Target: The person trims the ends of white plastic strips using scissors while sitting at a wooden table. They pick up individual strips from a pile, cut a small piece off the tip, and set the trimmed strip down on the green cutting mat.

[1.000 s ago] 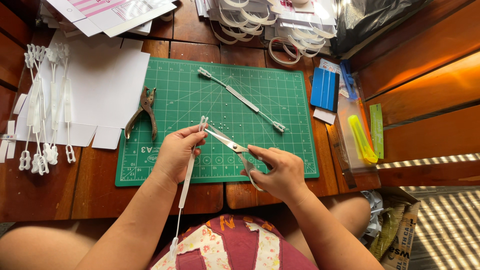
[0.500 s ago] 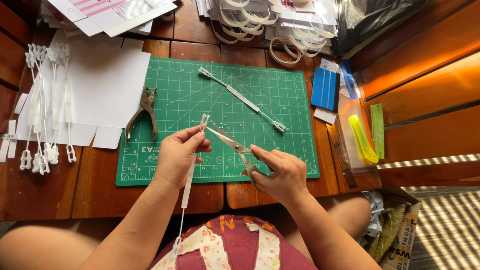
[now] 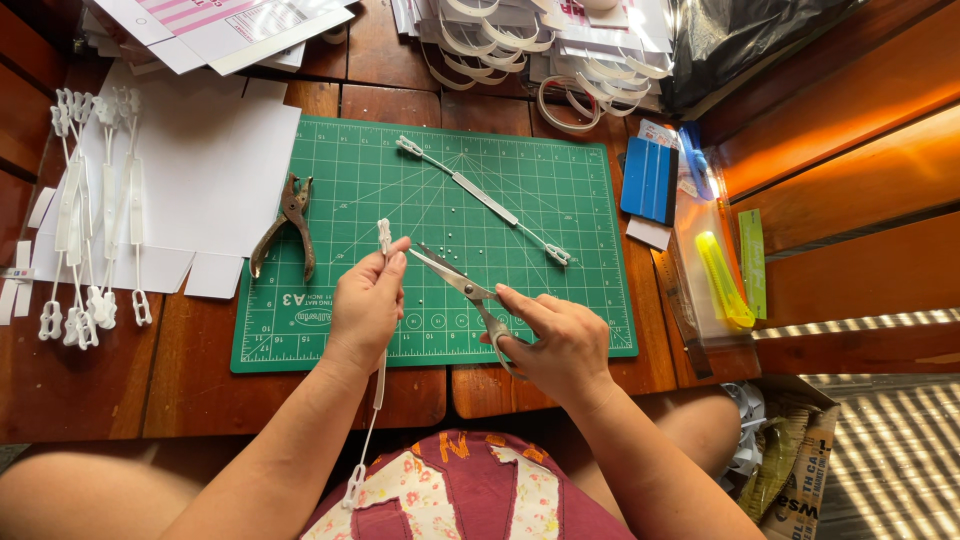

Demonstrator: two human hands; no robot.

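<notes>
**Two hands hold a white plastic strap and scissors over a green cutting mat**

Seen from above, a person sits at a brown wooden desk. The left hand is closed around a long, thin white plastic strap, pinching it near its upper end. The strap's top tip stands just above the fingers, and the rest hangs down past the desk edge to a small loop end over the person's lap.

The right hand grips the handles of a pair of silver metal scissors. The blades are slightly parted and point up and left, with their tips just beside the left hand's fingers and the strap. Whether the blades touch the strap cannot be told.

Both hands hover over the near edge of a green gridded cutting mat. On the mat lie a second white plastic strap, set diagonally, and rusty metal punch pliers at the left edge. To the left, on white paper sheets, rests a bundle of similar white straps. To the right of the mat sit a blue flat scraper and a yellow utility knife.
</notes>
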